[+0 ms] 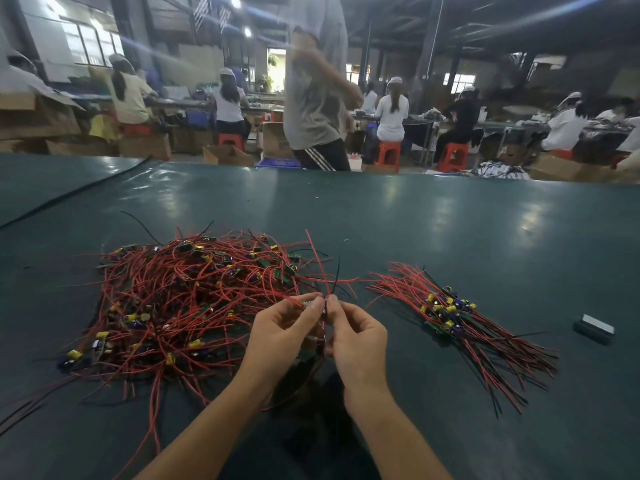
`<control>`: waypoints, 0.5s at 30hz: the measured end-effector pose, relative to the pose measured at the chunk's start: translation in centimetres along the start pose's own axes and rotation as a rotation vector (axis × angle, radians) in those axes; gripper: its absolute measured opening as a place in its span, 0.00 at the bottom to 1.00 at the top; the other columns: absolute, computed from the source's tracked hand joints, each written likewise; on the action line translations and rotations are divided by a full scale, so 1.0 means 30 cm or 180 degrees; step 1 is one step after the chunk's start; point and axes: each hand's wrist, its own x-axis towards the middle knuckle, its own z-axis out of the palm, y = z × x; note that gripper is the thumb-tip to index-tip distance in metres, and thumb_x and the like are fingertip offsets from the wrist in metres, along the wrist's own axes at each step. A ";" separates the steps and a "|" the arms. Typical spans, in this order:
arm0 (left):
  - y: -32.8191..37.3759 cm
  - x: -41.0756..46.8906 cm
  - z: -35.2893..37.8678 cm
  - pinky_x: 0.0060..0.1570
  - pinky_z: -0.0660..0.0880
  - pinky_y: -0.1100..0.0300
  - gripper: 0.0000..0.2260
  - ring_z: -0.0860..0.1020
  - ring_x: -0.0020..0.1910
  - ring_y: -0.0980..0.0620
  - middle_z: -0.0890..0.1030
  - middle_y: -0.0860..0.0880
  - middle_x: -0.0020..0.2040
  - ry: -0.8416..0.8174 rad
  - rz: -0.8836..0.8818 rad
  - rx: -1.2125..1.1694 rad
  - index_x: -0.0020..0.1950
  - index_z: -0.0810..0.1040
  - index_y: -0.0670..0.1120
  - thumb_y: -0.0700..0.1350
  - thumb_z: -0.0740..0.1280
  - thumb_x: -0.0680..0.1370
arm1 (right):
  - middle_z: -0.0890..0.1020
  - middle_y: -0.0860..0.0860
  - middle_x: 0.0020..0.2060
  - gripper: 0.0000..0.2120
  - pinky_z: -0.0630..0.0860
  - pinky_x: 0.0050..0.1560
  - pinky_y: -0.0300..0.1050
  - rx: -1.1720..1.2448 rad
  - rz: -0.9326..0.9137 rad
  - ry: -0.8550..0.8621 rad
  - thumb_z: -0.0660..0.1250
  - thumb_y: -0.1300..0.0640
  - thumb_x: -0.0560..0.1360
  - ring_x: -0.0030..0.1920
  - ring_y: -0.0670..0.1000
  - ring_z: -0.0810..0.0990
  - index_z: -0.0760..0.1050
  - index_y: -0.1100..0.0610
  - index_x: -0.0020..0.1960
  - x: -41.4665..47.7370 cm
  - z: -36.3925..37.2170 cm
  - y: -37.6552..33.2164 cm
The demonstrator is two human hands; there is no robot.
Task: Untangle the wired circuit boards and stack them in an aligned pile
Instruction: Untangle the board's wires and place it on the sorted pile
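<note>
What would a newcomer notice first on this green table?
The big tangled heap of red-wired circuit boards sprawls left of centre on the dark green table. To its right lies a tidier fanned pile of red-wired boards. Between them, near the front, the left hand and right hand pinch one small circuit board.

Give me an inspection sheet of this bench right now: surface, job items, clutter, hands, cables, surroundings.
Surface: dark green table, glossy, with lamp reflections.
Job's things: tangled heap at left; aligned pile at right; held board above the table between them.
Clutter: small dark block at far right.
Hands: left hand and right hand both pinch the held board and its wires.
Cables: black cable across the table's far-left corner.
Surroundings: standing person beyond the far edge; seated workers, red stools, cardboard boxes behind.
</note>
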 end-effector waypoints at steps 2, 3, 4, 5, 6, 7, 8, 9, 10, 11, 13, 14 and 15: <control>-0.004 -0.003 0.001 0.41 0.82 0.58 0.04 0.85 0.43 0.45 0.86 0.46 0.41 0.0177 0.0192 0.0164 0.48 0.85 0.46 0.44 0.71 0.75 | 0.84 0.49 0.31 0.12 0.73 0.30 0.34 -0.0103 -0.0105 0.0004 0.69 0.55 0.78 0.29 0.41 0.78 0.84 0.52 0.36 -0.005 0.008 0.009; -0.003 -0.005 0.001 0.40 0.81 0.60 0.04 0.85 0.43 0.47 0.86 0.47 0.41 0.0147 0.0297 0.0240 0.47 0.85 0.47 0.43 0.71 0.76 | 0.84 0.49 0.31 0.11 0.73 0.30 0.35 -0.0121 -0.0130 0.0021 0.69 0.55 0.78 0.30 0.42 0.78 0.84 0.53 0.37 -0.006 0.010 0.011; -0.001 -0.007 -0.002 0.40 0.81 0.62 0.04 0.85 0.43 0.48 0.86 0.48 0.41 0.0059 0.0417 0.0350 0.46 0.85 0.49 0.43 0.70 0.76 | 0.84 0.48 0.31 0.10 0.73 0.31 0.35 -0.0119 -0.0139 0.0036 0.70 0.54 0.77 0.30 0.42 0.78 0.84 0.54 0.38 -0.005 0.010 0.010; 0.001 -0.009 -0.005 0.40 0.80 0.63 0.05 0.85 0.43 0.50 0.86 0.49 0.42 -0.0050 0.0535 0.0476 0.47 0.85 0.50 0.43 0.69 0.77 | 0.83 0.48 0.30 0.09 0.73 0.30 0.35 -0.0087 -0.0128 0.0037 0.72 0.54 0.76 0.30 0.42 0.77 0.83 0.55 0.39 -0.004 0.010 0.008; 0.004 -0.009 -0.009 0.40 0.80 0.64 0.06 0.85 0.43 0.51 0.86 0.50 0.42 -0.0141 0.0625 0.0588 0.47 0.85 0.52 0.42 0.69 0.77 | 0.82 0.47 0.29 0.09 0.72 0.29 0.34 -0.0028 -0.0084 0.0035 0.73 0.53 0.75 0.28 0.42 0.77 0.82 0.57 0.39 -0.003 0.009 0.005; 0.005 -0.008 -0.012 0.40 0.79 0.65 0.07 0.85 0.42 0.52 0.86 0.51 0.42 -0.0201 0.0680 0.0659 0.46 0.85 0.53 0.42 0.69 0.77 | 0.80 0.47 0.27 0.10 0.72 0.28 0.34 0.0037 -0.0013 0.0042 0.74 0.53 0.73 0.27 0.43 0.76 0.81 0.58 0.38 0.000 0.009 0.003; 0.005 -0.006 -0.014 0.39 0.79 0.65 0.07 0.85 0.42 0.54 0.86 0.52 0.42 -0.0229 0.0705 0.0692 0.46 0.85 0.54 0.42 0.69 0.77 | 0.79 0.47 0.26 0.11 0.71 0.27 0.35 0.0080 0.0073 0.0074 0.75 0.53 0.73 0.26 0.44 0.75 0.80 0.58 0.36 0.002 0.007 0.002; 0.004 -0.004 -0.014 0.39 0.78 0.66 0.07 0.85 0.41 0.55 0.86 0.52 0.41 -0.0223 0.0696 0.0689 0.45 0.85 0.54 0.43 0.70 0.76 | 0.78 0.48 0.26 0.12 0.71 0.28 0.38 0.0106 0.0167 0.0138 0.74 0.53 0.73 0.27 0.46 0.74 0.79 0.57 0.34 0.006 0.006 0.002; 0.005 -0.004 -0.013 0.38 0.78 0.67 0.06 0.84 0.40 0.56 0.86 0.52 0.41 -0.0180 0.0655 0.0647 0.43 0.86 0.54 0.45 0.70 0.75 | 0.78 0.49 0.26 0.13 0.72 0.30 0.41 0.0145 0.0269 0.0221 0.74 0.54 0.74 0.28 0.48 0.74 0.79 0.56 0.32 0.010 0.002 0.002; 0.006 -0.004 -0.012 0.37 0.77 0.67 0.05 0.84 0.39 0.56 0.86 0.51 0.40 -0.0111 0.0590 0.0560 0.41 0.86 0.54 0.47 0.71 0.73 | 0.79 0.52 0.28 0.15 0.74 0.34 0.44 0.0213 0.0385 0.0295 0.73 0.54 0.75 0.31 0.51 0.75 0.78 0.57 0.32 0.014 -0.002 0.002; 0.005 -0.005 -0.011 0.36 0.78 0.66 0.04 0.84 0.37 0.54 0.86 0.48 0.38 0.0008 0.0423 0.0314 0.41 0.87 0.54 0.50 0.71 0.71 | 0.81 0.56 0.31 0.16 0.76 0.40 0.52 0.0373 0.0582 0.0351 0.73 0.53 0.75 0.34 0.56 0.77 0.80 0.58 0.31 0.018 -0.007 0.002; 0.004 -0.005 -0.010 0.36 0.78 0.66 0.05 0.84 0.36 0.53 0.86 0.46 0.38 0.0060 0.0340 0.0194 0.42 0.87 0.54 0.50 0.72 0.71 | 0.82 0.56 0.32 0.15 0.77 0.40 0.52 0.0393 0.0630 0.0318 0.73 0.53 0.75 0.36 0.56 0.78 0.81 0.57 0.31 0.018 -0.009 0.003; 0.001 -0.006 -0.010 0.37 0.79 0.65 0.04 0.84 0.37 0.51 0.86 0.45 0.38 0.0105 0.0287 0.0119 0.43 0.87 0.53 0.49 0.72 0.71 | 0.83 0.55 0.33 0.14 0.76 0.39 0.50 0.0365 0.0654 0.0245 0.73 0.54 0.75 0.37 0.56 0.79 0.82 0.55 0.31 0.015 -0.009 0.003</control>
